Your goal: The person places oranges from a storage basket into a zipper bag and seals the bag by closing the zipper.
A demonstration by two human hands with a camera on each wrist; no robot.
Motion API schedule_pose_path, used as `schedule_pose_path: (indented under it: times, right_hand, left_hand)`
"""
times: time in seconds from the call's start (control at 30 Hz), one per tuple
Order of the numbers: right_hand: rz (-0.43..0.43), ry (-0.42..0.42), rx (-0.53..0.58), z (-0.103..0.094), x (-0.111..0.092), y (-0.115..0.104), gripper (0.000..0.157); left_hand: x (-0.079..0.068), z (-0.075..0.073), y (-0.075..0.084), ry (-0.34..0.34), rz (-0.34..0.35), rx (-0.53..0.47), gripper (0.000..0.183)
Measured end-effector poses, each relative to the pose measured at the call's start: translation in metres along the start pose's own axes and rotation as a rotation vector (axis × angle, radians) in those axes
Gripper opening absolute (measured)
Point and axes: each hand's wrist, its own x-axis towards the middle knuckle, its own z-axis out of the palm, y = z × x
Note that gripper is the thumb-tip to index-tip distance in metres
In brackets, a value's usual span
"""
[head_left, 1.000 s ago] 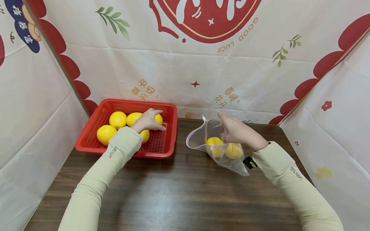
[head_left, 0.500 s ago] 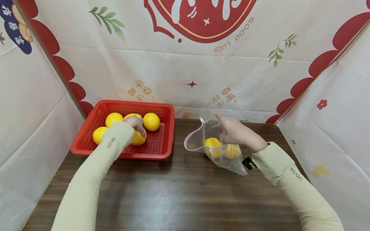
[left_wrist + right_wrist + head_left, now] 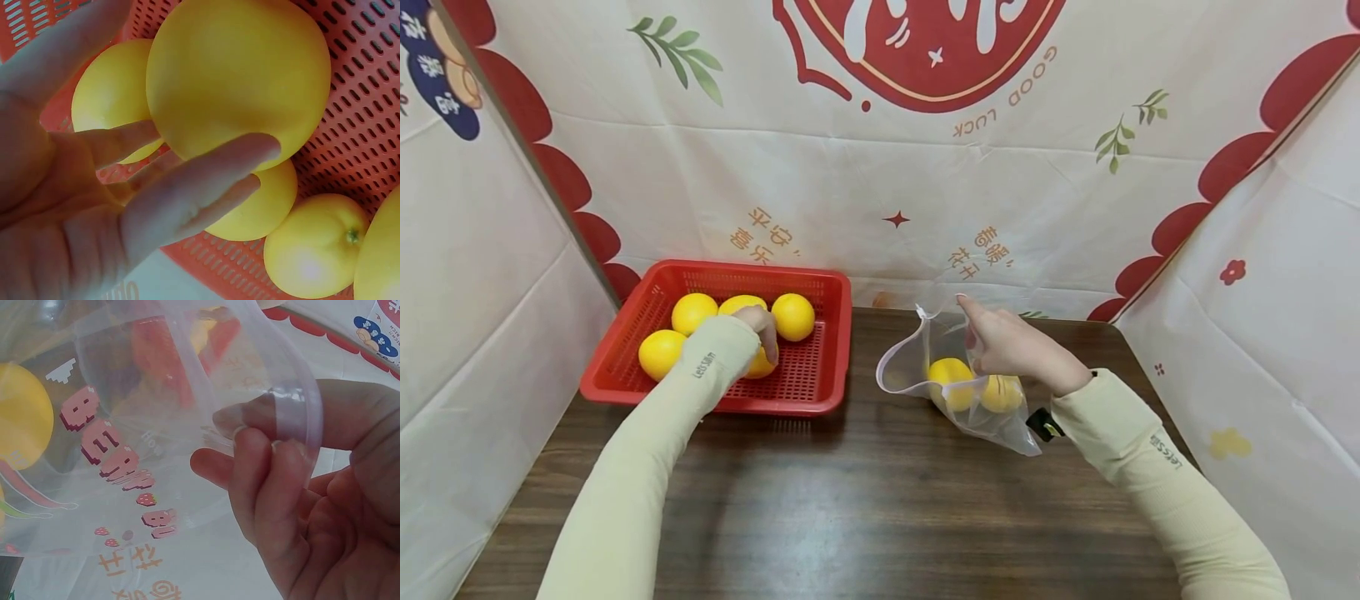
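Observation:
My left hand (image 3: 758,325) is over a yellow orange (image 3: 758,367) inside the red plastic basket (image 3: 844,342). In the left wrist view, the fingers (image 3: 194,190) are fairly straight and spread, their tips overlapping the large near orange (image 3: 237,69). Several more oranges lie around it, one showing a green stem end (image 3: 352,235). On the right, my right hand (image 3: 1011,343) holds up a clear zip bag (image 3: 1003,429). The right wrist view shows thumb and fingers (image 3: 250,469) pinching the bag's edge. Two oranges (image 3: 951,375) sit inside the bag, whose mouth gapes toward the basket.
Dark wood table (image 3: 865,500) lies under basket and bag, with bare surface between them and in front. A printed cloth wall (image 3: 850,183) stands close behind, and cloth panels (image 3: 1285,350) close off both sides. A black object (image 3: 1045,424) shows by the right cuff.
My left hand has moved back left from the basket's right-hand orange to the front one and lowered onto it. The right hand and bag hold nearly still; the head view shifted slightly.

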Motion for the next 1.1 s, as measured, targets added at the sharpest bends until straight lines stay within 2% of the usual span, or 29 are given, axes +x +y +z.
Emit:
schedule_pose_path:
  times: [0.03, 0.1, 0.27, 0.37, 0.47, 0.6, 0.77, 0.9, 1.0, 1.1]
  right_hand:
    - [0.004, -0.001, 0.000, 0.000, 0.000, 0.000, 0.089]
    - [0.010, -0.003, 0.000, 0.000, 0.001, 0.000, 0.089]
    - [0.023, -0.020, 0.013, 0.000, 0.002, 0.000, 0.090]
    - [0.019, -0.018, 0.011, 0.000, 0.001, -0.001, 0.090]
    - [0.005, -0.019, 0.010, 0.000, 0.001, -0.001, 0.090]
    - [0.007, -0.024, 0.013, 0.000, 0.001, -0.001, 0.091]
    - [0.006, -0.020, 0.009, -0.001, 0.001, -0.001, 0.090]
    - [-0.008, -0.017, 0.009, -0.002, 0.001, 0.000, 0.089]
    - [-0.005, -0.018, 0.008, -0.002, 0.001, 0.000, 0.091]
    - [0.002, -0.023, 0.011, -0.002, 0.002, 0.000, 0.092]
  left_hand:
    - [0.000, 0.000, -0.001, -0.001, 0.013, 0.025, 0.024]
    - [0.001, 0.001, -0.001, -0.010, 0.061, 0.141, 0.024]
    - [0.010, 0.002, 0.002, -0.024, 0.108, 0.444, 0.024]
    - [0.015, 0.003, 0.004, -0.033, 0.033, 0.444, 0.023]
    - [0.018, 0.005, 0.004, -0.025, 0.003, 0.406, 0.026]
    - [0.022, 0.006, 0.002, 0.011, 0.062, 0.406, 0.027]
    - [0.022, 0.006, -0.001, 0.009, 0.147, 0.350, 0.049]
    - [0.020, 0.004, -0.002, -0.012, 0.167, 0.279, 0.064]
    - [0.018, 0.002, 0.000, -0.005, 0.187, 0.311, 0.065]
    - [0.017, -0.001, 0.004, 0.013, 0.239, 0.400, 0.064]
